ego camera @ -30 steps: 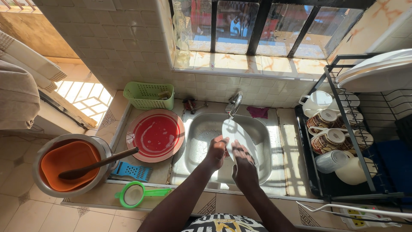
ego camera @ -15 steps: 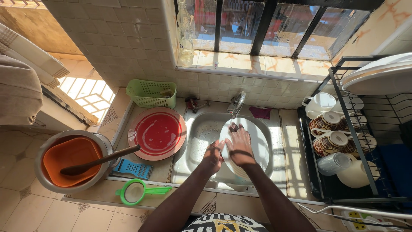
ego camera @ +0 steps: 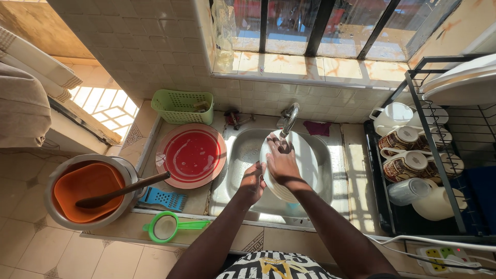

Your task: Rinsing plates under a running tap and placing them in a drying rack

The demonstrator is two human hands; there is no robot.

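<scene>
Two hands held a white plate [ego camera: 299, 168] at frame centre.
Left hand [ego camera: 251, 182] gripped its left rim; right hand [ego camera: 282, 159] lay fingers-spread on its face.

Left hand [ego camera: 251, 182], right hand [ego camera: 281, 160] together, outstretched

No signs or screens show. The only package-like thing is a tall, clear bottle [ego camera: 223, 39]. It stands upright on the tiled window ledge [ego camera: 310, 67] at about eleven o'clock in the view, close to the left side of the window. Whether it carries a label cannot be told.
</scene>
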